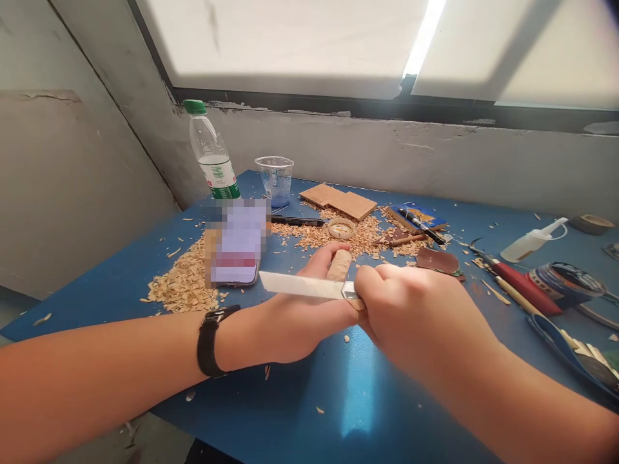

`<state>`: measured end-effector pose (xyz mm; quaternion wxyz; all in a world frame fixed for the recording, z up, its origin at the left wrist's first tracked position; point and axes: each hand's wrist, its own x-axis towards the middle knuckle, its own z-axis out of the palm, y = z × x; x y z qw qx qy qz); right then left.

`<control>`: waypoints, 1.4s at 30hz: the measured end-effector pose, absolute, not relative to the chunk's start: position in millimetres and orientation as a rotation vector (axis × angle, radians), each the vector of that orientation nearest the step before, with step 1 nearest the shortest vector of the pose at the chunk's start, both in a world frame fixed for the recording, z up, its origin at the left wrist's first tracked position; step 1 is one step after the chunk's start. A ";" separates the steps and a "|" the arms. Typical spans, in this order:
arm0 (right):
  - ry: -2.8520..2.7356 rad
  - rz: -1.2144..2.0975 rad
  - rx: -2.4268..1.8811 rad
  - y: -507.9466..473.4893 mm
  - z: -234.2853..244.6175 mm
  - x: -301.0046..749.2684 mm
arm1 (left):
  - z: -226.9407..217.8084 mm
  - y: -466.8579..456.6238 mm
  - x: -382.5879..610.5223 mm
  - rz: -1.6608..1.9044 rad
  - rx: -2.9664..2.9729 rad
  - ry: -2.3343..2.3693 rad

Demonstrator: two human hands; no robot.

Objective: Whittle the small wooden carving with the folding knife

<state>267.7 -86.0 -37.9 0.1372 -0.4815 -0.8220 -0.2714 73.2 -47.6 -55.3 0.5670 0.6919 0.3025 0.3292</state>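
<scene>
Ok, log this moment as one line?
left hand: grips pale round wooden peg | right hand: grips flat steel-bladed knife, blade pointing left | blue table: wood shavings scattered

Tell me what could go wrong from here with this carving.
The knife blade lies right across the left hand that grips the wooden piece; a slip could cut that hand.
The right hand grips close to the blade's base, so its fingers might slide onto the edge.
The blade tip points toward the phone; a hard stroke may strike it.
</scene>
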 end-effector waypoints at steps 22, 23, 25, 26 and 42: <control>-2.429 -0.166 -2.019 -74.4 -10.7 267.5 | -52.6 -32.0 69.8 0.589 1.704 0.746; -2.443 -0.144 -2.019 -71.3 -10.0 270.5 | -52.7 -30.9 68.5 0.621 1.779 0.777; -2.485 -0.101 -1.965 -66.7 -10.7 276.6 | -52.2 -29.7 69.2 0.680 1.898 0.801; -2.512 -0.083 -1.918 -65.4 -12.0 279.5 | -51.4 -29.5 70.8 0.709 1.945 0.791; -2.690 -0.128 -1.347 -69.4 -27.3 285.3 | -42.4 -33.0 76.1 0.700 1.910 1.036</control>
